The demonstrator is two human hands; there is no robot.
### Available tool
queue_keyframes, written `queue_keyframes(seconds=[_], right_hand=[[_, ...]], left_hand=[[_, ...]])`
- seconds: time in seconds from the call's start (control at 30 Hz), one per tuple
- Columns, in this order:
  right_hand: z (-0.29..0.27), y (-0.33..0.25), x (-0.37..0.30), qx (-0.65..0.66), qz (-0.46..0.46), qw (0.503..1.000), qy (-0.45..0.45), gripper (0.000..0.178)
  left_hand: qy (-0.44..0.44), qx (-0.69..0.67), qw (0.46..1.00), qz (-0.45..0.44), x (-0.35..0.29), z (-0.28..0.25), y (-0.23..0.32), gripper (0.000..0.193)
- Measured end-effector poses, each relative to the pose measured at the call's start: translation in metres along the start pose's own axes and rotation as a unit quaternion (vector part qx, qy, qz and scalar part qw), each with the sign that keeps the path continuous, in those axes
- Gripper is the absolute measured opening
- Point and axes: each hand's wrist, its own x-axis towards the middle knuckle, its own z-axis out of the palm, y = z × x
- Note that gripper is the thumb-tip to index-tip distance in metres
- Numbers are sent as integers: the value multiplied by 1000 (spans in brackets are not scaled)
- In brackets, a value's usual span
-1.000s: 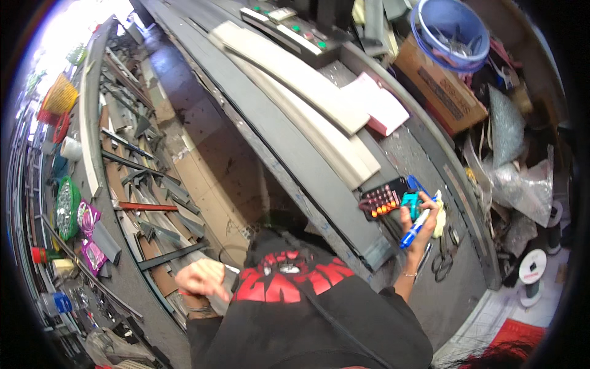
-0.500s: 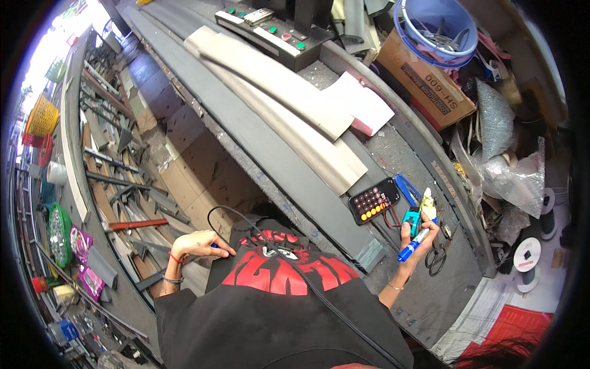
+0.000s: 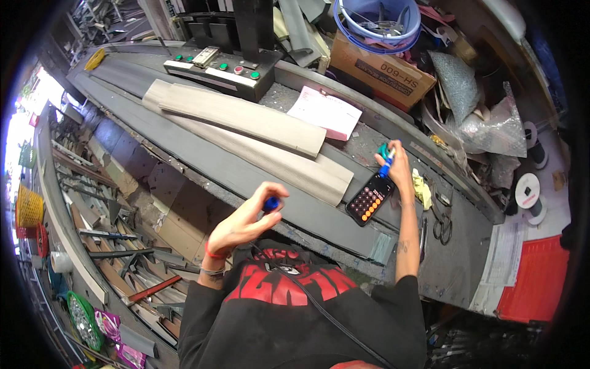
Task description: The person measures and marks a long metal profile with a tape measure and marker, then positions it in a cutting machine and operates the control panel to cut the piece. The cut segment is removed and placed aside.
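My left hand (image 3: 238, 226) is raised above the near edge of the bench, its fingers curled round a small blue cap (image 3: 272, 203). Further forward on the right, my right hand (image 3: 399, 166) grips a blue and white marker (image 3: 386, 168). The same hand also has a teal object (image 3: 384, 149), which looks like a tape measure, mostly hidden by the fingers. Just below the marker lies a black phone (image 3: 370, 200) showing a calculator. Crumpled pale yellow paper or cloth (image 3: 422, 189) sits to the right of my wrist.
Long beige panels (image 3: 246, 123) lie along the grey bench, with a paper sheet (image 3: 324, 113) beside them. Behind stand a button control box (image 3: 224, 77), a cardboard box (image 3: 381, 71) and a blue bucket (image 3: 409, 38). Black-handled scissors (image 3: 442, 229) rest at right; metal offcuts (image 3: 114, 252) fill the left rack.
My right hand has moved forward over the bench, past the phone, with the marker and teal object. My left hand has risen and come right with the blue cap. The view has turned.
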Motion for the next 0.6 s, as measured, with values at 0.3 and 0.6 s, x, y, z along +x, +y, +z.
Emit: queue_keyframes(seconds=[0.3, 0.6], right_hand=[[8, -125, -51, 403, 42, 914, -17, 56], [24, -263, -64, 567, 116, 812, -73, 18]], left_hand=[[100, -94, 989, -48, 13, 4, -29, 30], [159, -115, 979, 48, 18, -29, -46, 26]])
